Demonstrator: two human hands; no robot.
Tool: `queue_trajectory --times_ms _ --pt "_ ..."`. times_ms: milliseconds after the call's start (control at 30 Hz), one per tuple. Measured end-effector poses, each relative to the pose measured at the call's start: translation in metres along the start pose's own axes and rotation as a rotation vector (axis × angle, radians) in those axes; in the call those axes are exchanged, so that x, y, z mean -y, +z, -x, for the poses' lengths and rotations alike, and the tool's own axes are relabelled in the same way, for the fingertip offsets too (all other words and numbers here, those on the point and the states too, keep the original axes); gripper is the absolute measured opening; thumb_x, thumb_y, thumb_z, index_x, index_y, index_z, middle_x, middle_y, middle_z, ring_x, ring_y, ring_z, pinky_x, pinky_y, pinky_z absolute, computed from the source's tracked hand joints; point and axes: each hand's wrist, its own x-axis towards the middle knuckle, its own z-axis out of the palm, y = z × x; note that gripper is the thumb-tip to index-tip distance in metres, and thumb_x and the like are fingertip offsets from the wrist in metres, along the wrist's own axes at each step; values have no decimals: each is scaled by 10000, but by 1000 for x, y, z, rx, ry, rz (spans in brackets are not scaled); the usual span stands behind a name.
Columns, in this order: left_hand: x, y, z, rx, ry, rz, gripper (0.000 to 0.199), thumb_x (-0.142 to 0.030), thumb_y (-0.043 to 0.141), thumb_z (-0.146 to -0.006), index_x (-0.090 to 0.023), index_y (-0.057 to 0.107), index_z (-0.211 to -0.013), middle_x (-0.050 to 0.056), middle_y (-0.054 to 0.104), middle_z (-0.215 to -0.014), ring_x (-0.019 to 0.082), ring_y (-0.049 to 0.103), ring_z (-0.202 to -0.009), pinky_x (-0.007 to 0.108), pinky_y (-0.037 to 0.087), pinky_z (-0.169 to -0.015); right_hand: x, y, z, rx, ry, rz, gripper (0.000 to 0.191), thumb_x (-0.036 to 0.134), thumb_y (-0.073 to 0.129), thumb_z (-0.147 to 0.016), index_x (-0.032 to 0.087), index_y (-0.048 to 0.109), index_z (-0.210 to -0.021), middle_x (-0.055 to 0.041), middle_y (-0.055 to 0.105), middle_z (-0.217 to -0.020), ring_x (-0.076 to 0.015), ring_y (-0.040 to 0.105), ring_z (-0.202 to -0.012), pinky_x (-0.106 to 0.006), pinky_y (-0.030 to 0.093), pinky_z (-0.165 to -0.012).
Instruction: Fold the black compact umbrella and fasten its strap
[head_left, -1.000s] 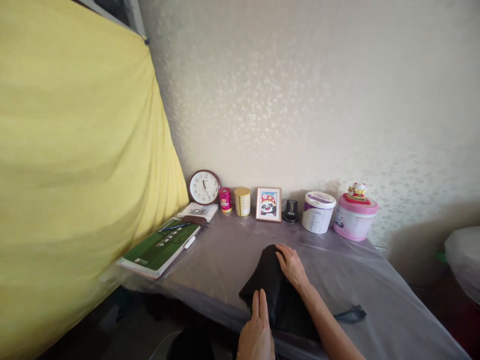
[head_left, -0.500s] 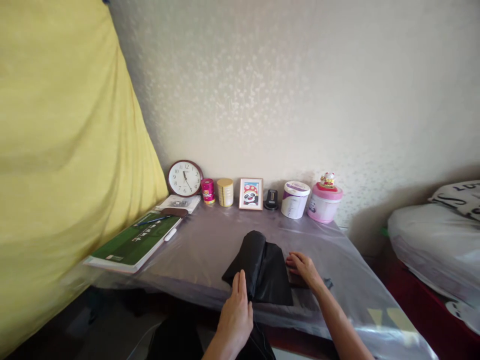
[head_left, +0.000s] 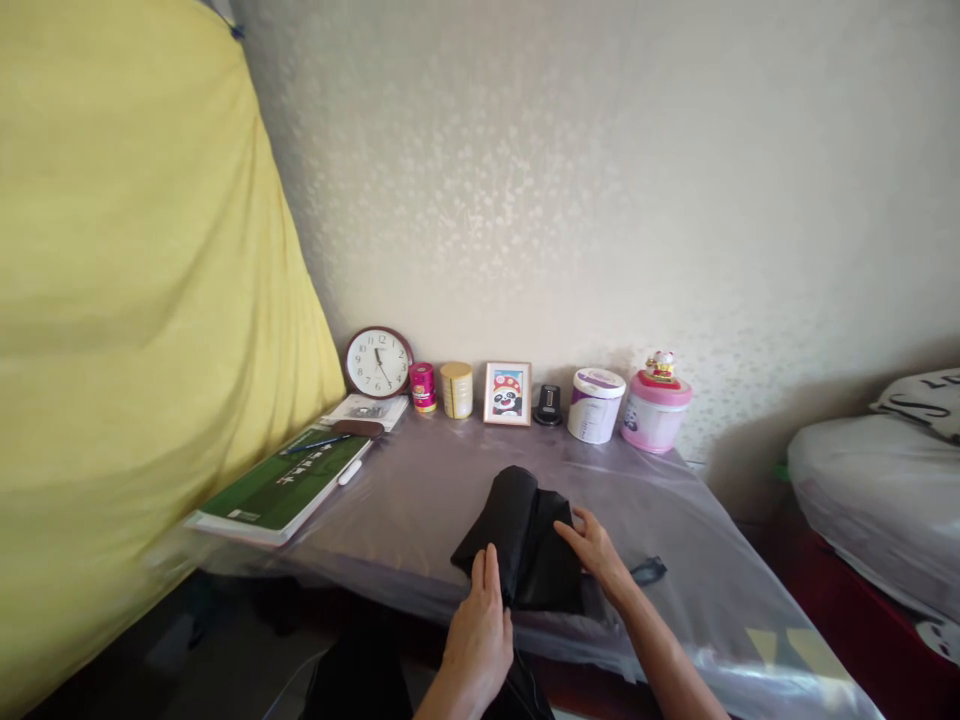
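Observation:
A black folded piece of fabric or pouch (head_left: 502,525) lies near the front edge of the plastic-covered table (head_left: 420,500). My left hand (head_left: 480,635) rests on its lower left part, fingers extended and close together; whether it grips the material is hard to tell. On the right flap lies my right hand (head_left: 589,545), its thumb and fingers at the flap's right edge, with the fingers apart. To the right of that hand is a small dark crumpled item (head_left: 649,571).
Along the wall stand a clock (head_left: 379,362), a pink can (head_left: 422,388), a yellow-lidded can (head_left: 457,390), a panda picture frame (head_left: 508,393), a black stand (head_left: 548,405), a white tub (head_left: 596,405) and a pink tub (head_left: 654,410). A green book (head_left: 285,487) lies left.
My right hand has moved left from the table beside the black fabric onto its right flap. The dark item that was under that hand is no longer visible there. The view has shifted slightly.

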Motion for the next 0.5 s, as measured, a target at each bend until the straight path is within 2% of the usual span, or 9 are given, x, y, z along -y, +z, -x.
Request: queue_trajectory --times_ms 100,300,500 --pt "-1 0 0 -3 -1 14 688 -107 346 -776 -104 32 -1388 142 129 -1451 192 484 -1121 226 376 -879 7 5 -1 11 2 -113 517 273 603 -689 141 445 -1163 -36 678 -794 -173 638 -640 -235 482 -463" --pt "0 6 -3 -10 -11 11 718 -79 343 -747 -112 20 -1388 139 106 -1456 219 504 -1098 268 406 -872 40 30 2 202 -101 -250 477 359 608 -692 177 491 -1118 -31 681 -824 -156 633 -607 -215 455 -429" --pt "-3 5 -6 21 -30 -12 741 -37 352 -705 -78 50 -1380 172 119 -1447 235 514 -1084 286 434 -856 60 59 -5 160 -126 -176 534 324 640 -666 152 496 -1151 -64 675 -863 -180 645 -685 -237 491 -499"
